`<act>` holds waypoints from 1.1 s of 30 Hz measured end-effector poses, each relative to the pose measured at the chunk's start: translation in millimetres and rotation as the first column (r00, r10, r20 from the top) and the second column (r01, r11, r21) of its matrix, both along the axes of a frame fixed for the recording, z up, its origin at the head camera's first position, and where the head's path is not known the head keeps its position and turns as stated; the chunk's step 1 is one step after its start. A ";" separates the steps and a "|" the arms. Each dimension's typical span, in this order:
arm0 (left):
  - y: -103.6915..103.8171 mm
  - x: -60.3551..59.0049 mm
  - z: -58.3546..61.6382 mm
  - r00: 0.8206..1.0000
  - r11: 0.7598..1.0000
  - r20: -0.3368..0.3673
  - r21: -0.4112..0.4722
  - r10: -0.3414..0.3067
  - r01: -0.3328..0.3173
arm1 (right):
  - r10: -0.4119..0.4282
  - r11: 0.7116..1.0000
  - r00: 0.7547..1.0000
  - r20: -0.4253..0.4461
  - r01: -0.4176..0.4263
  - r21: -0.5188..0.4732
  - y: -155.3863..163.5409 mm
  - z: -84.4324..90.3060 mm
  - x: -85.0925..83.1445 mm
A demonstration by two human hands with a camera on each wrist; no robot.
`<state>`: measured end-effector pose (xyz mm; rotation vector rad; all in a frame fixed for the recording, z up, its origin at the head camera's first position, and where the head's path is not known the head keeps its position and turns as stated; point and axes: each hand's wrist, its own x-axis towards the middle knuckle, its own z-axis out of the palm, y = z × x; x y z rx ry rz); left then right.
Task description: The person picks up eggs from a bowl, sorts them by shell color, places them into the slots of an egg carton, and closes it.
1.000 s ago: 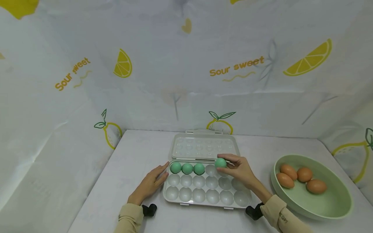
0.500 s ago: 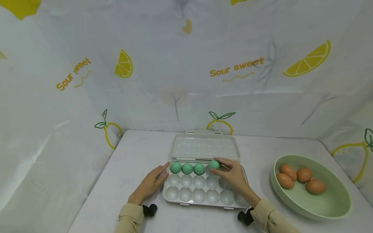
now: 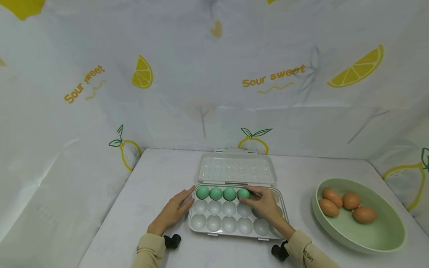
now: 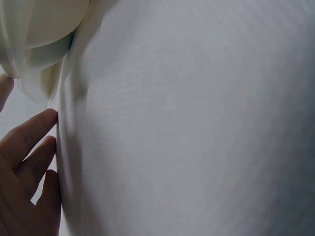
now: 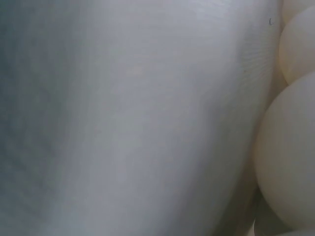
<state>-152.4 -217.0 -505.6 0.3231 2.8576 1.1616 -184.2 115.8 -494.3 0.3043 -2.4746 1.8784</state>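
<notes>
A pale plastic egg box lies on the table with its lid folded back. Three green eggs sit side by side in the left cups of its back row. At the fourth cup, my right hand pinches another green egg between thumb and fingers, with the egg right at the cup. My left hand rests its extended fingers along the box's left edge; its fingers also show in the left wrist view. The right wrist view shows the rounded cup undersides, not the right hand.
A light green bowl stands at the right, holding several brown eggs. White cloth printed with lemons hangs behind the white table and at its sides.
My right hand has moved left and slightly down, carrying the green egg from above the fifth cup to the fourth. The left hand stays at the box's edge.
</notes>
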 end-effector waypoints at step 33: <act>2.0 1.3 -0.9 1.000 1.000 0.004 -0.010 0.011 -0.011 | 0.157 0.975 0.971 -0.181 -0.181 -0.128 35.9 36.4 -3.7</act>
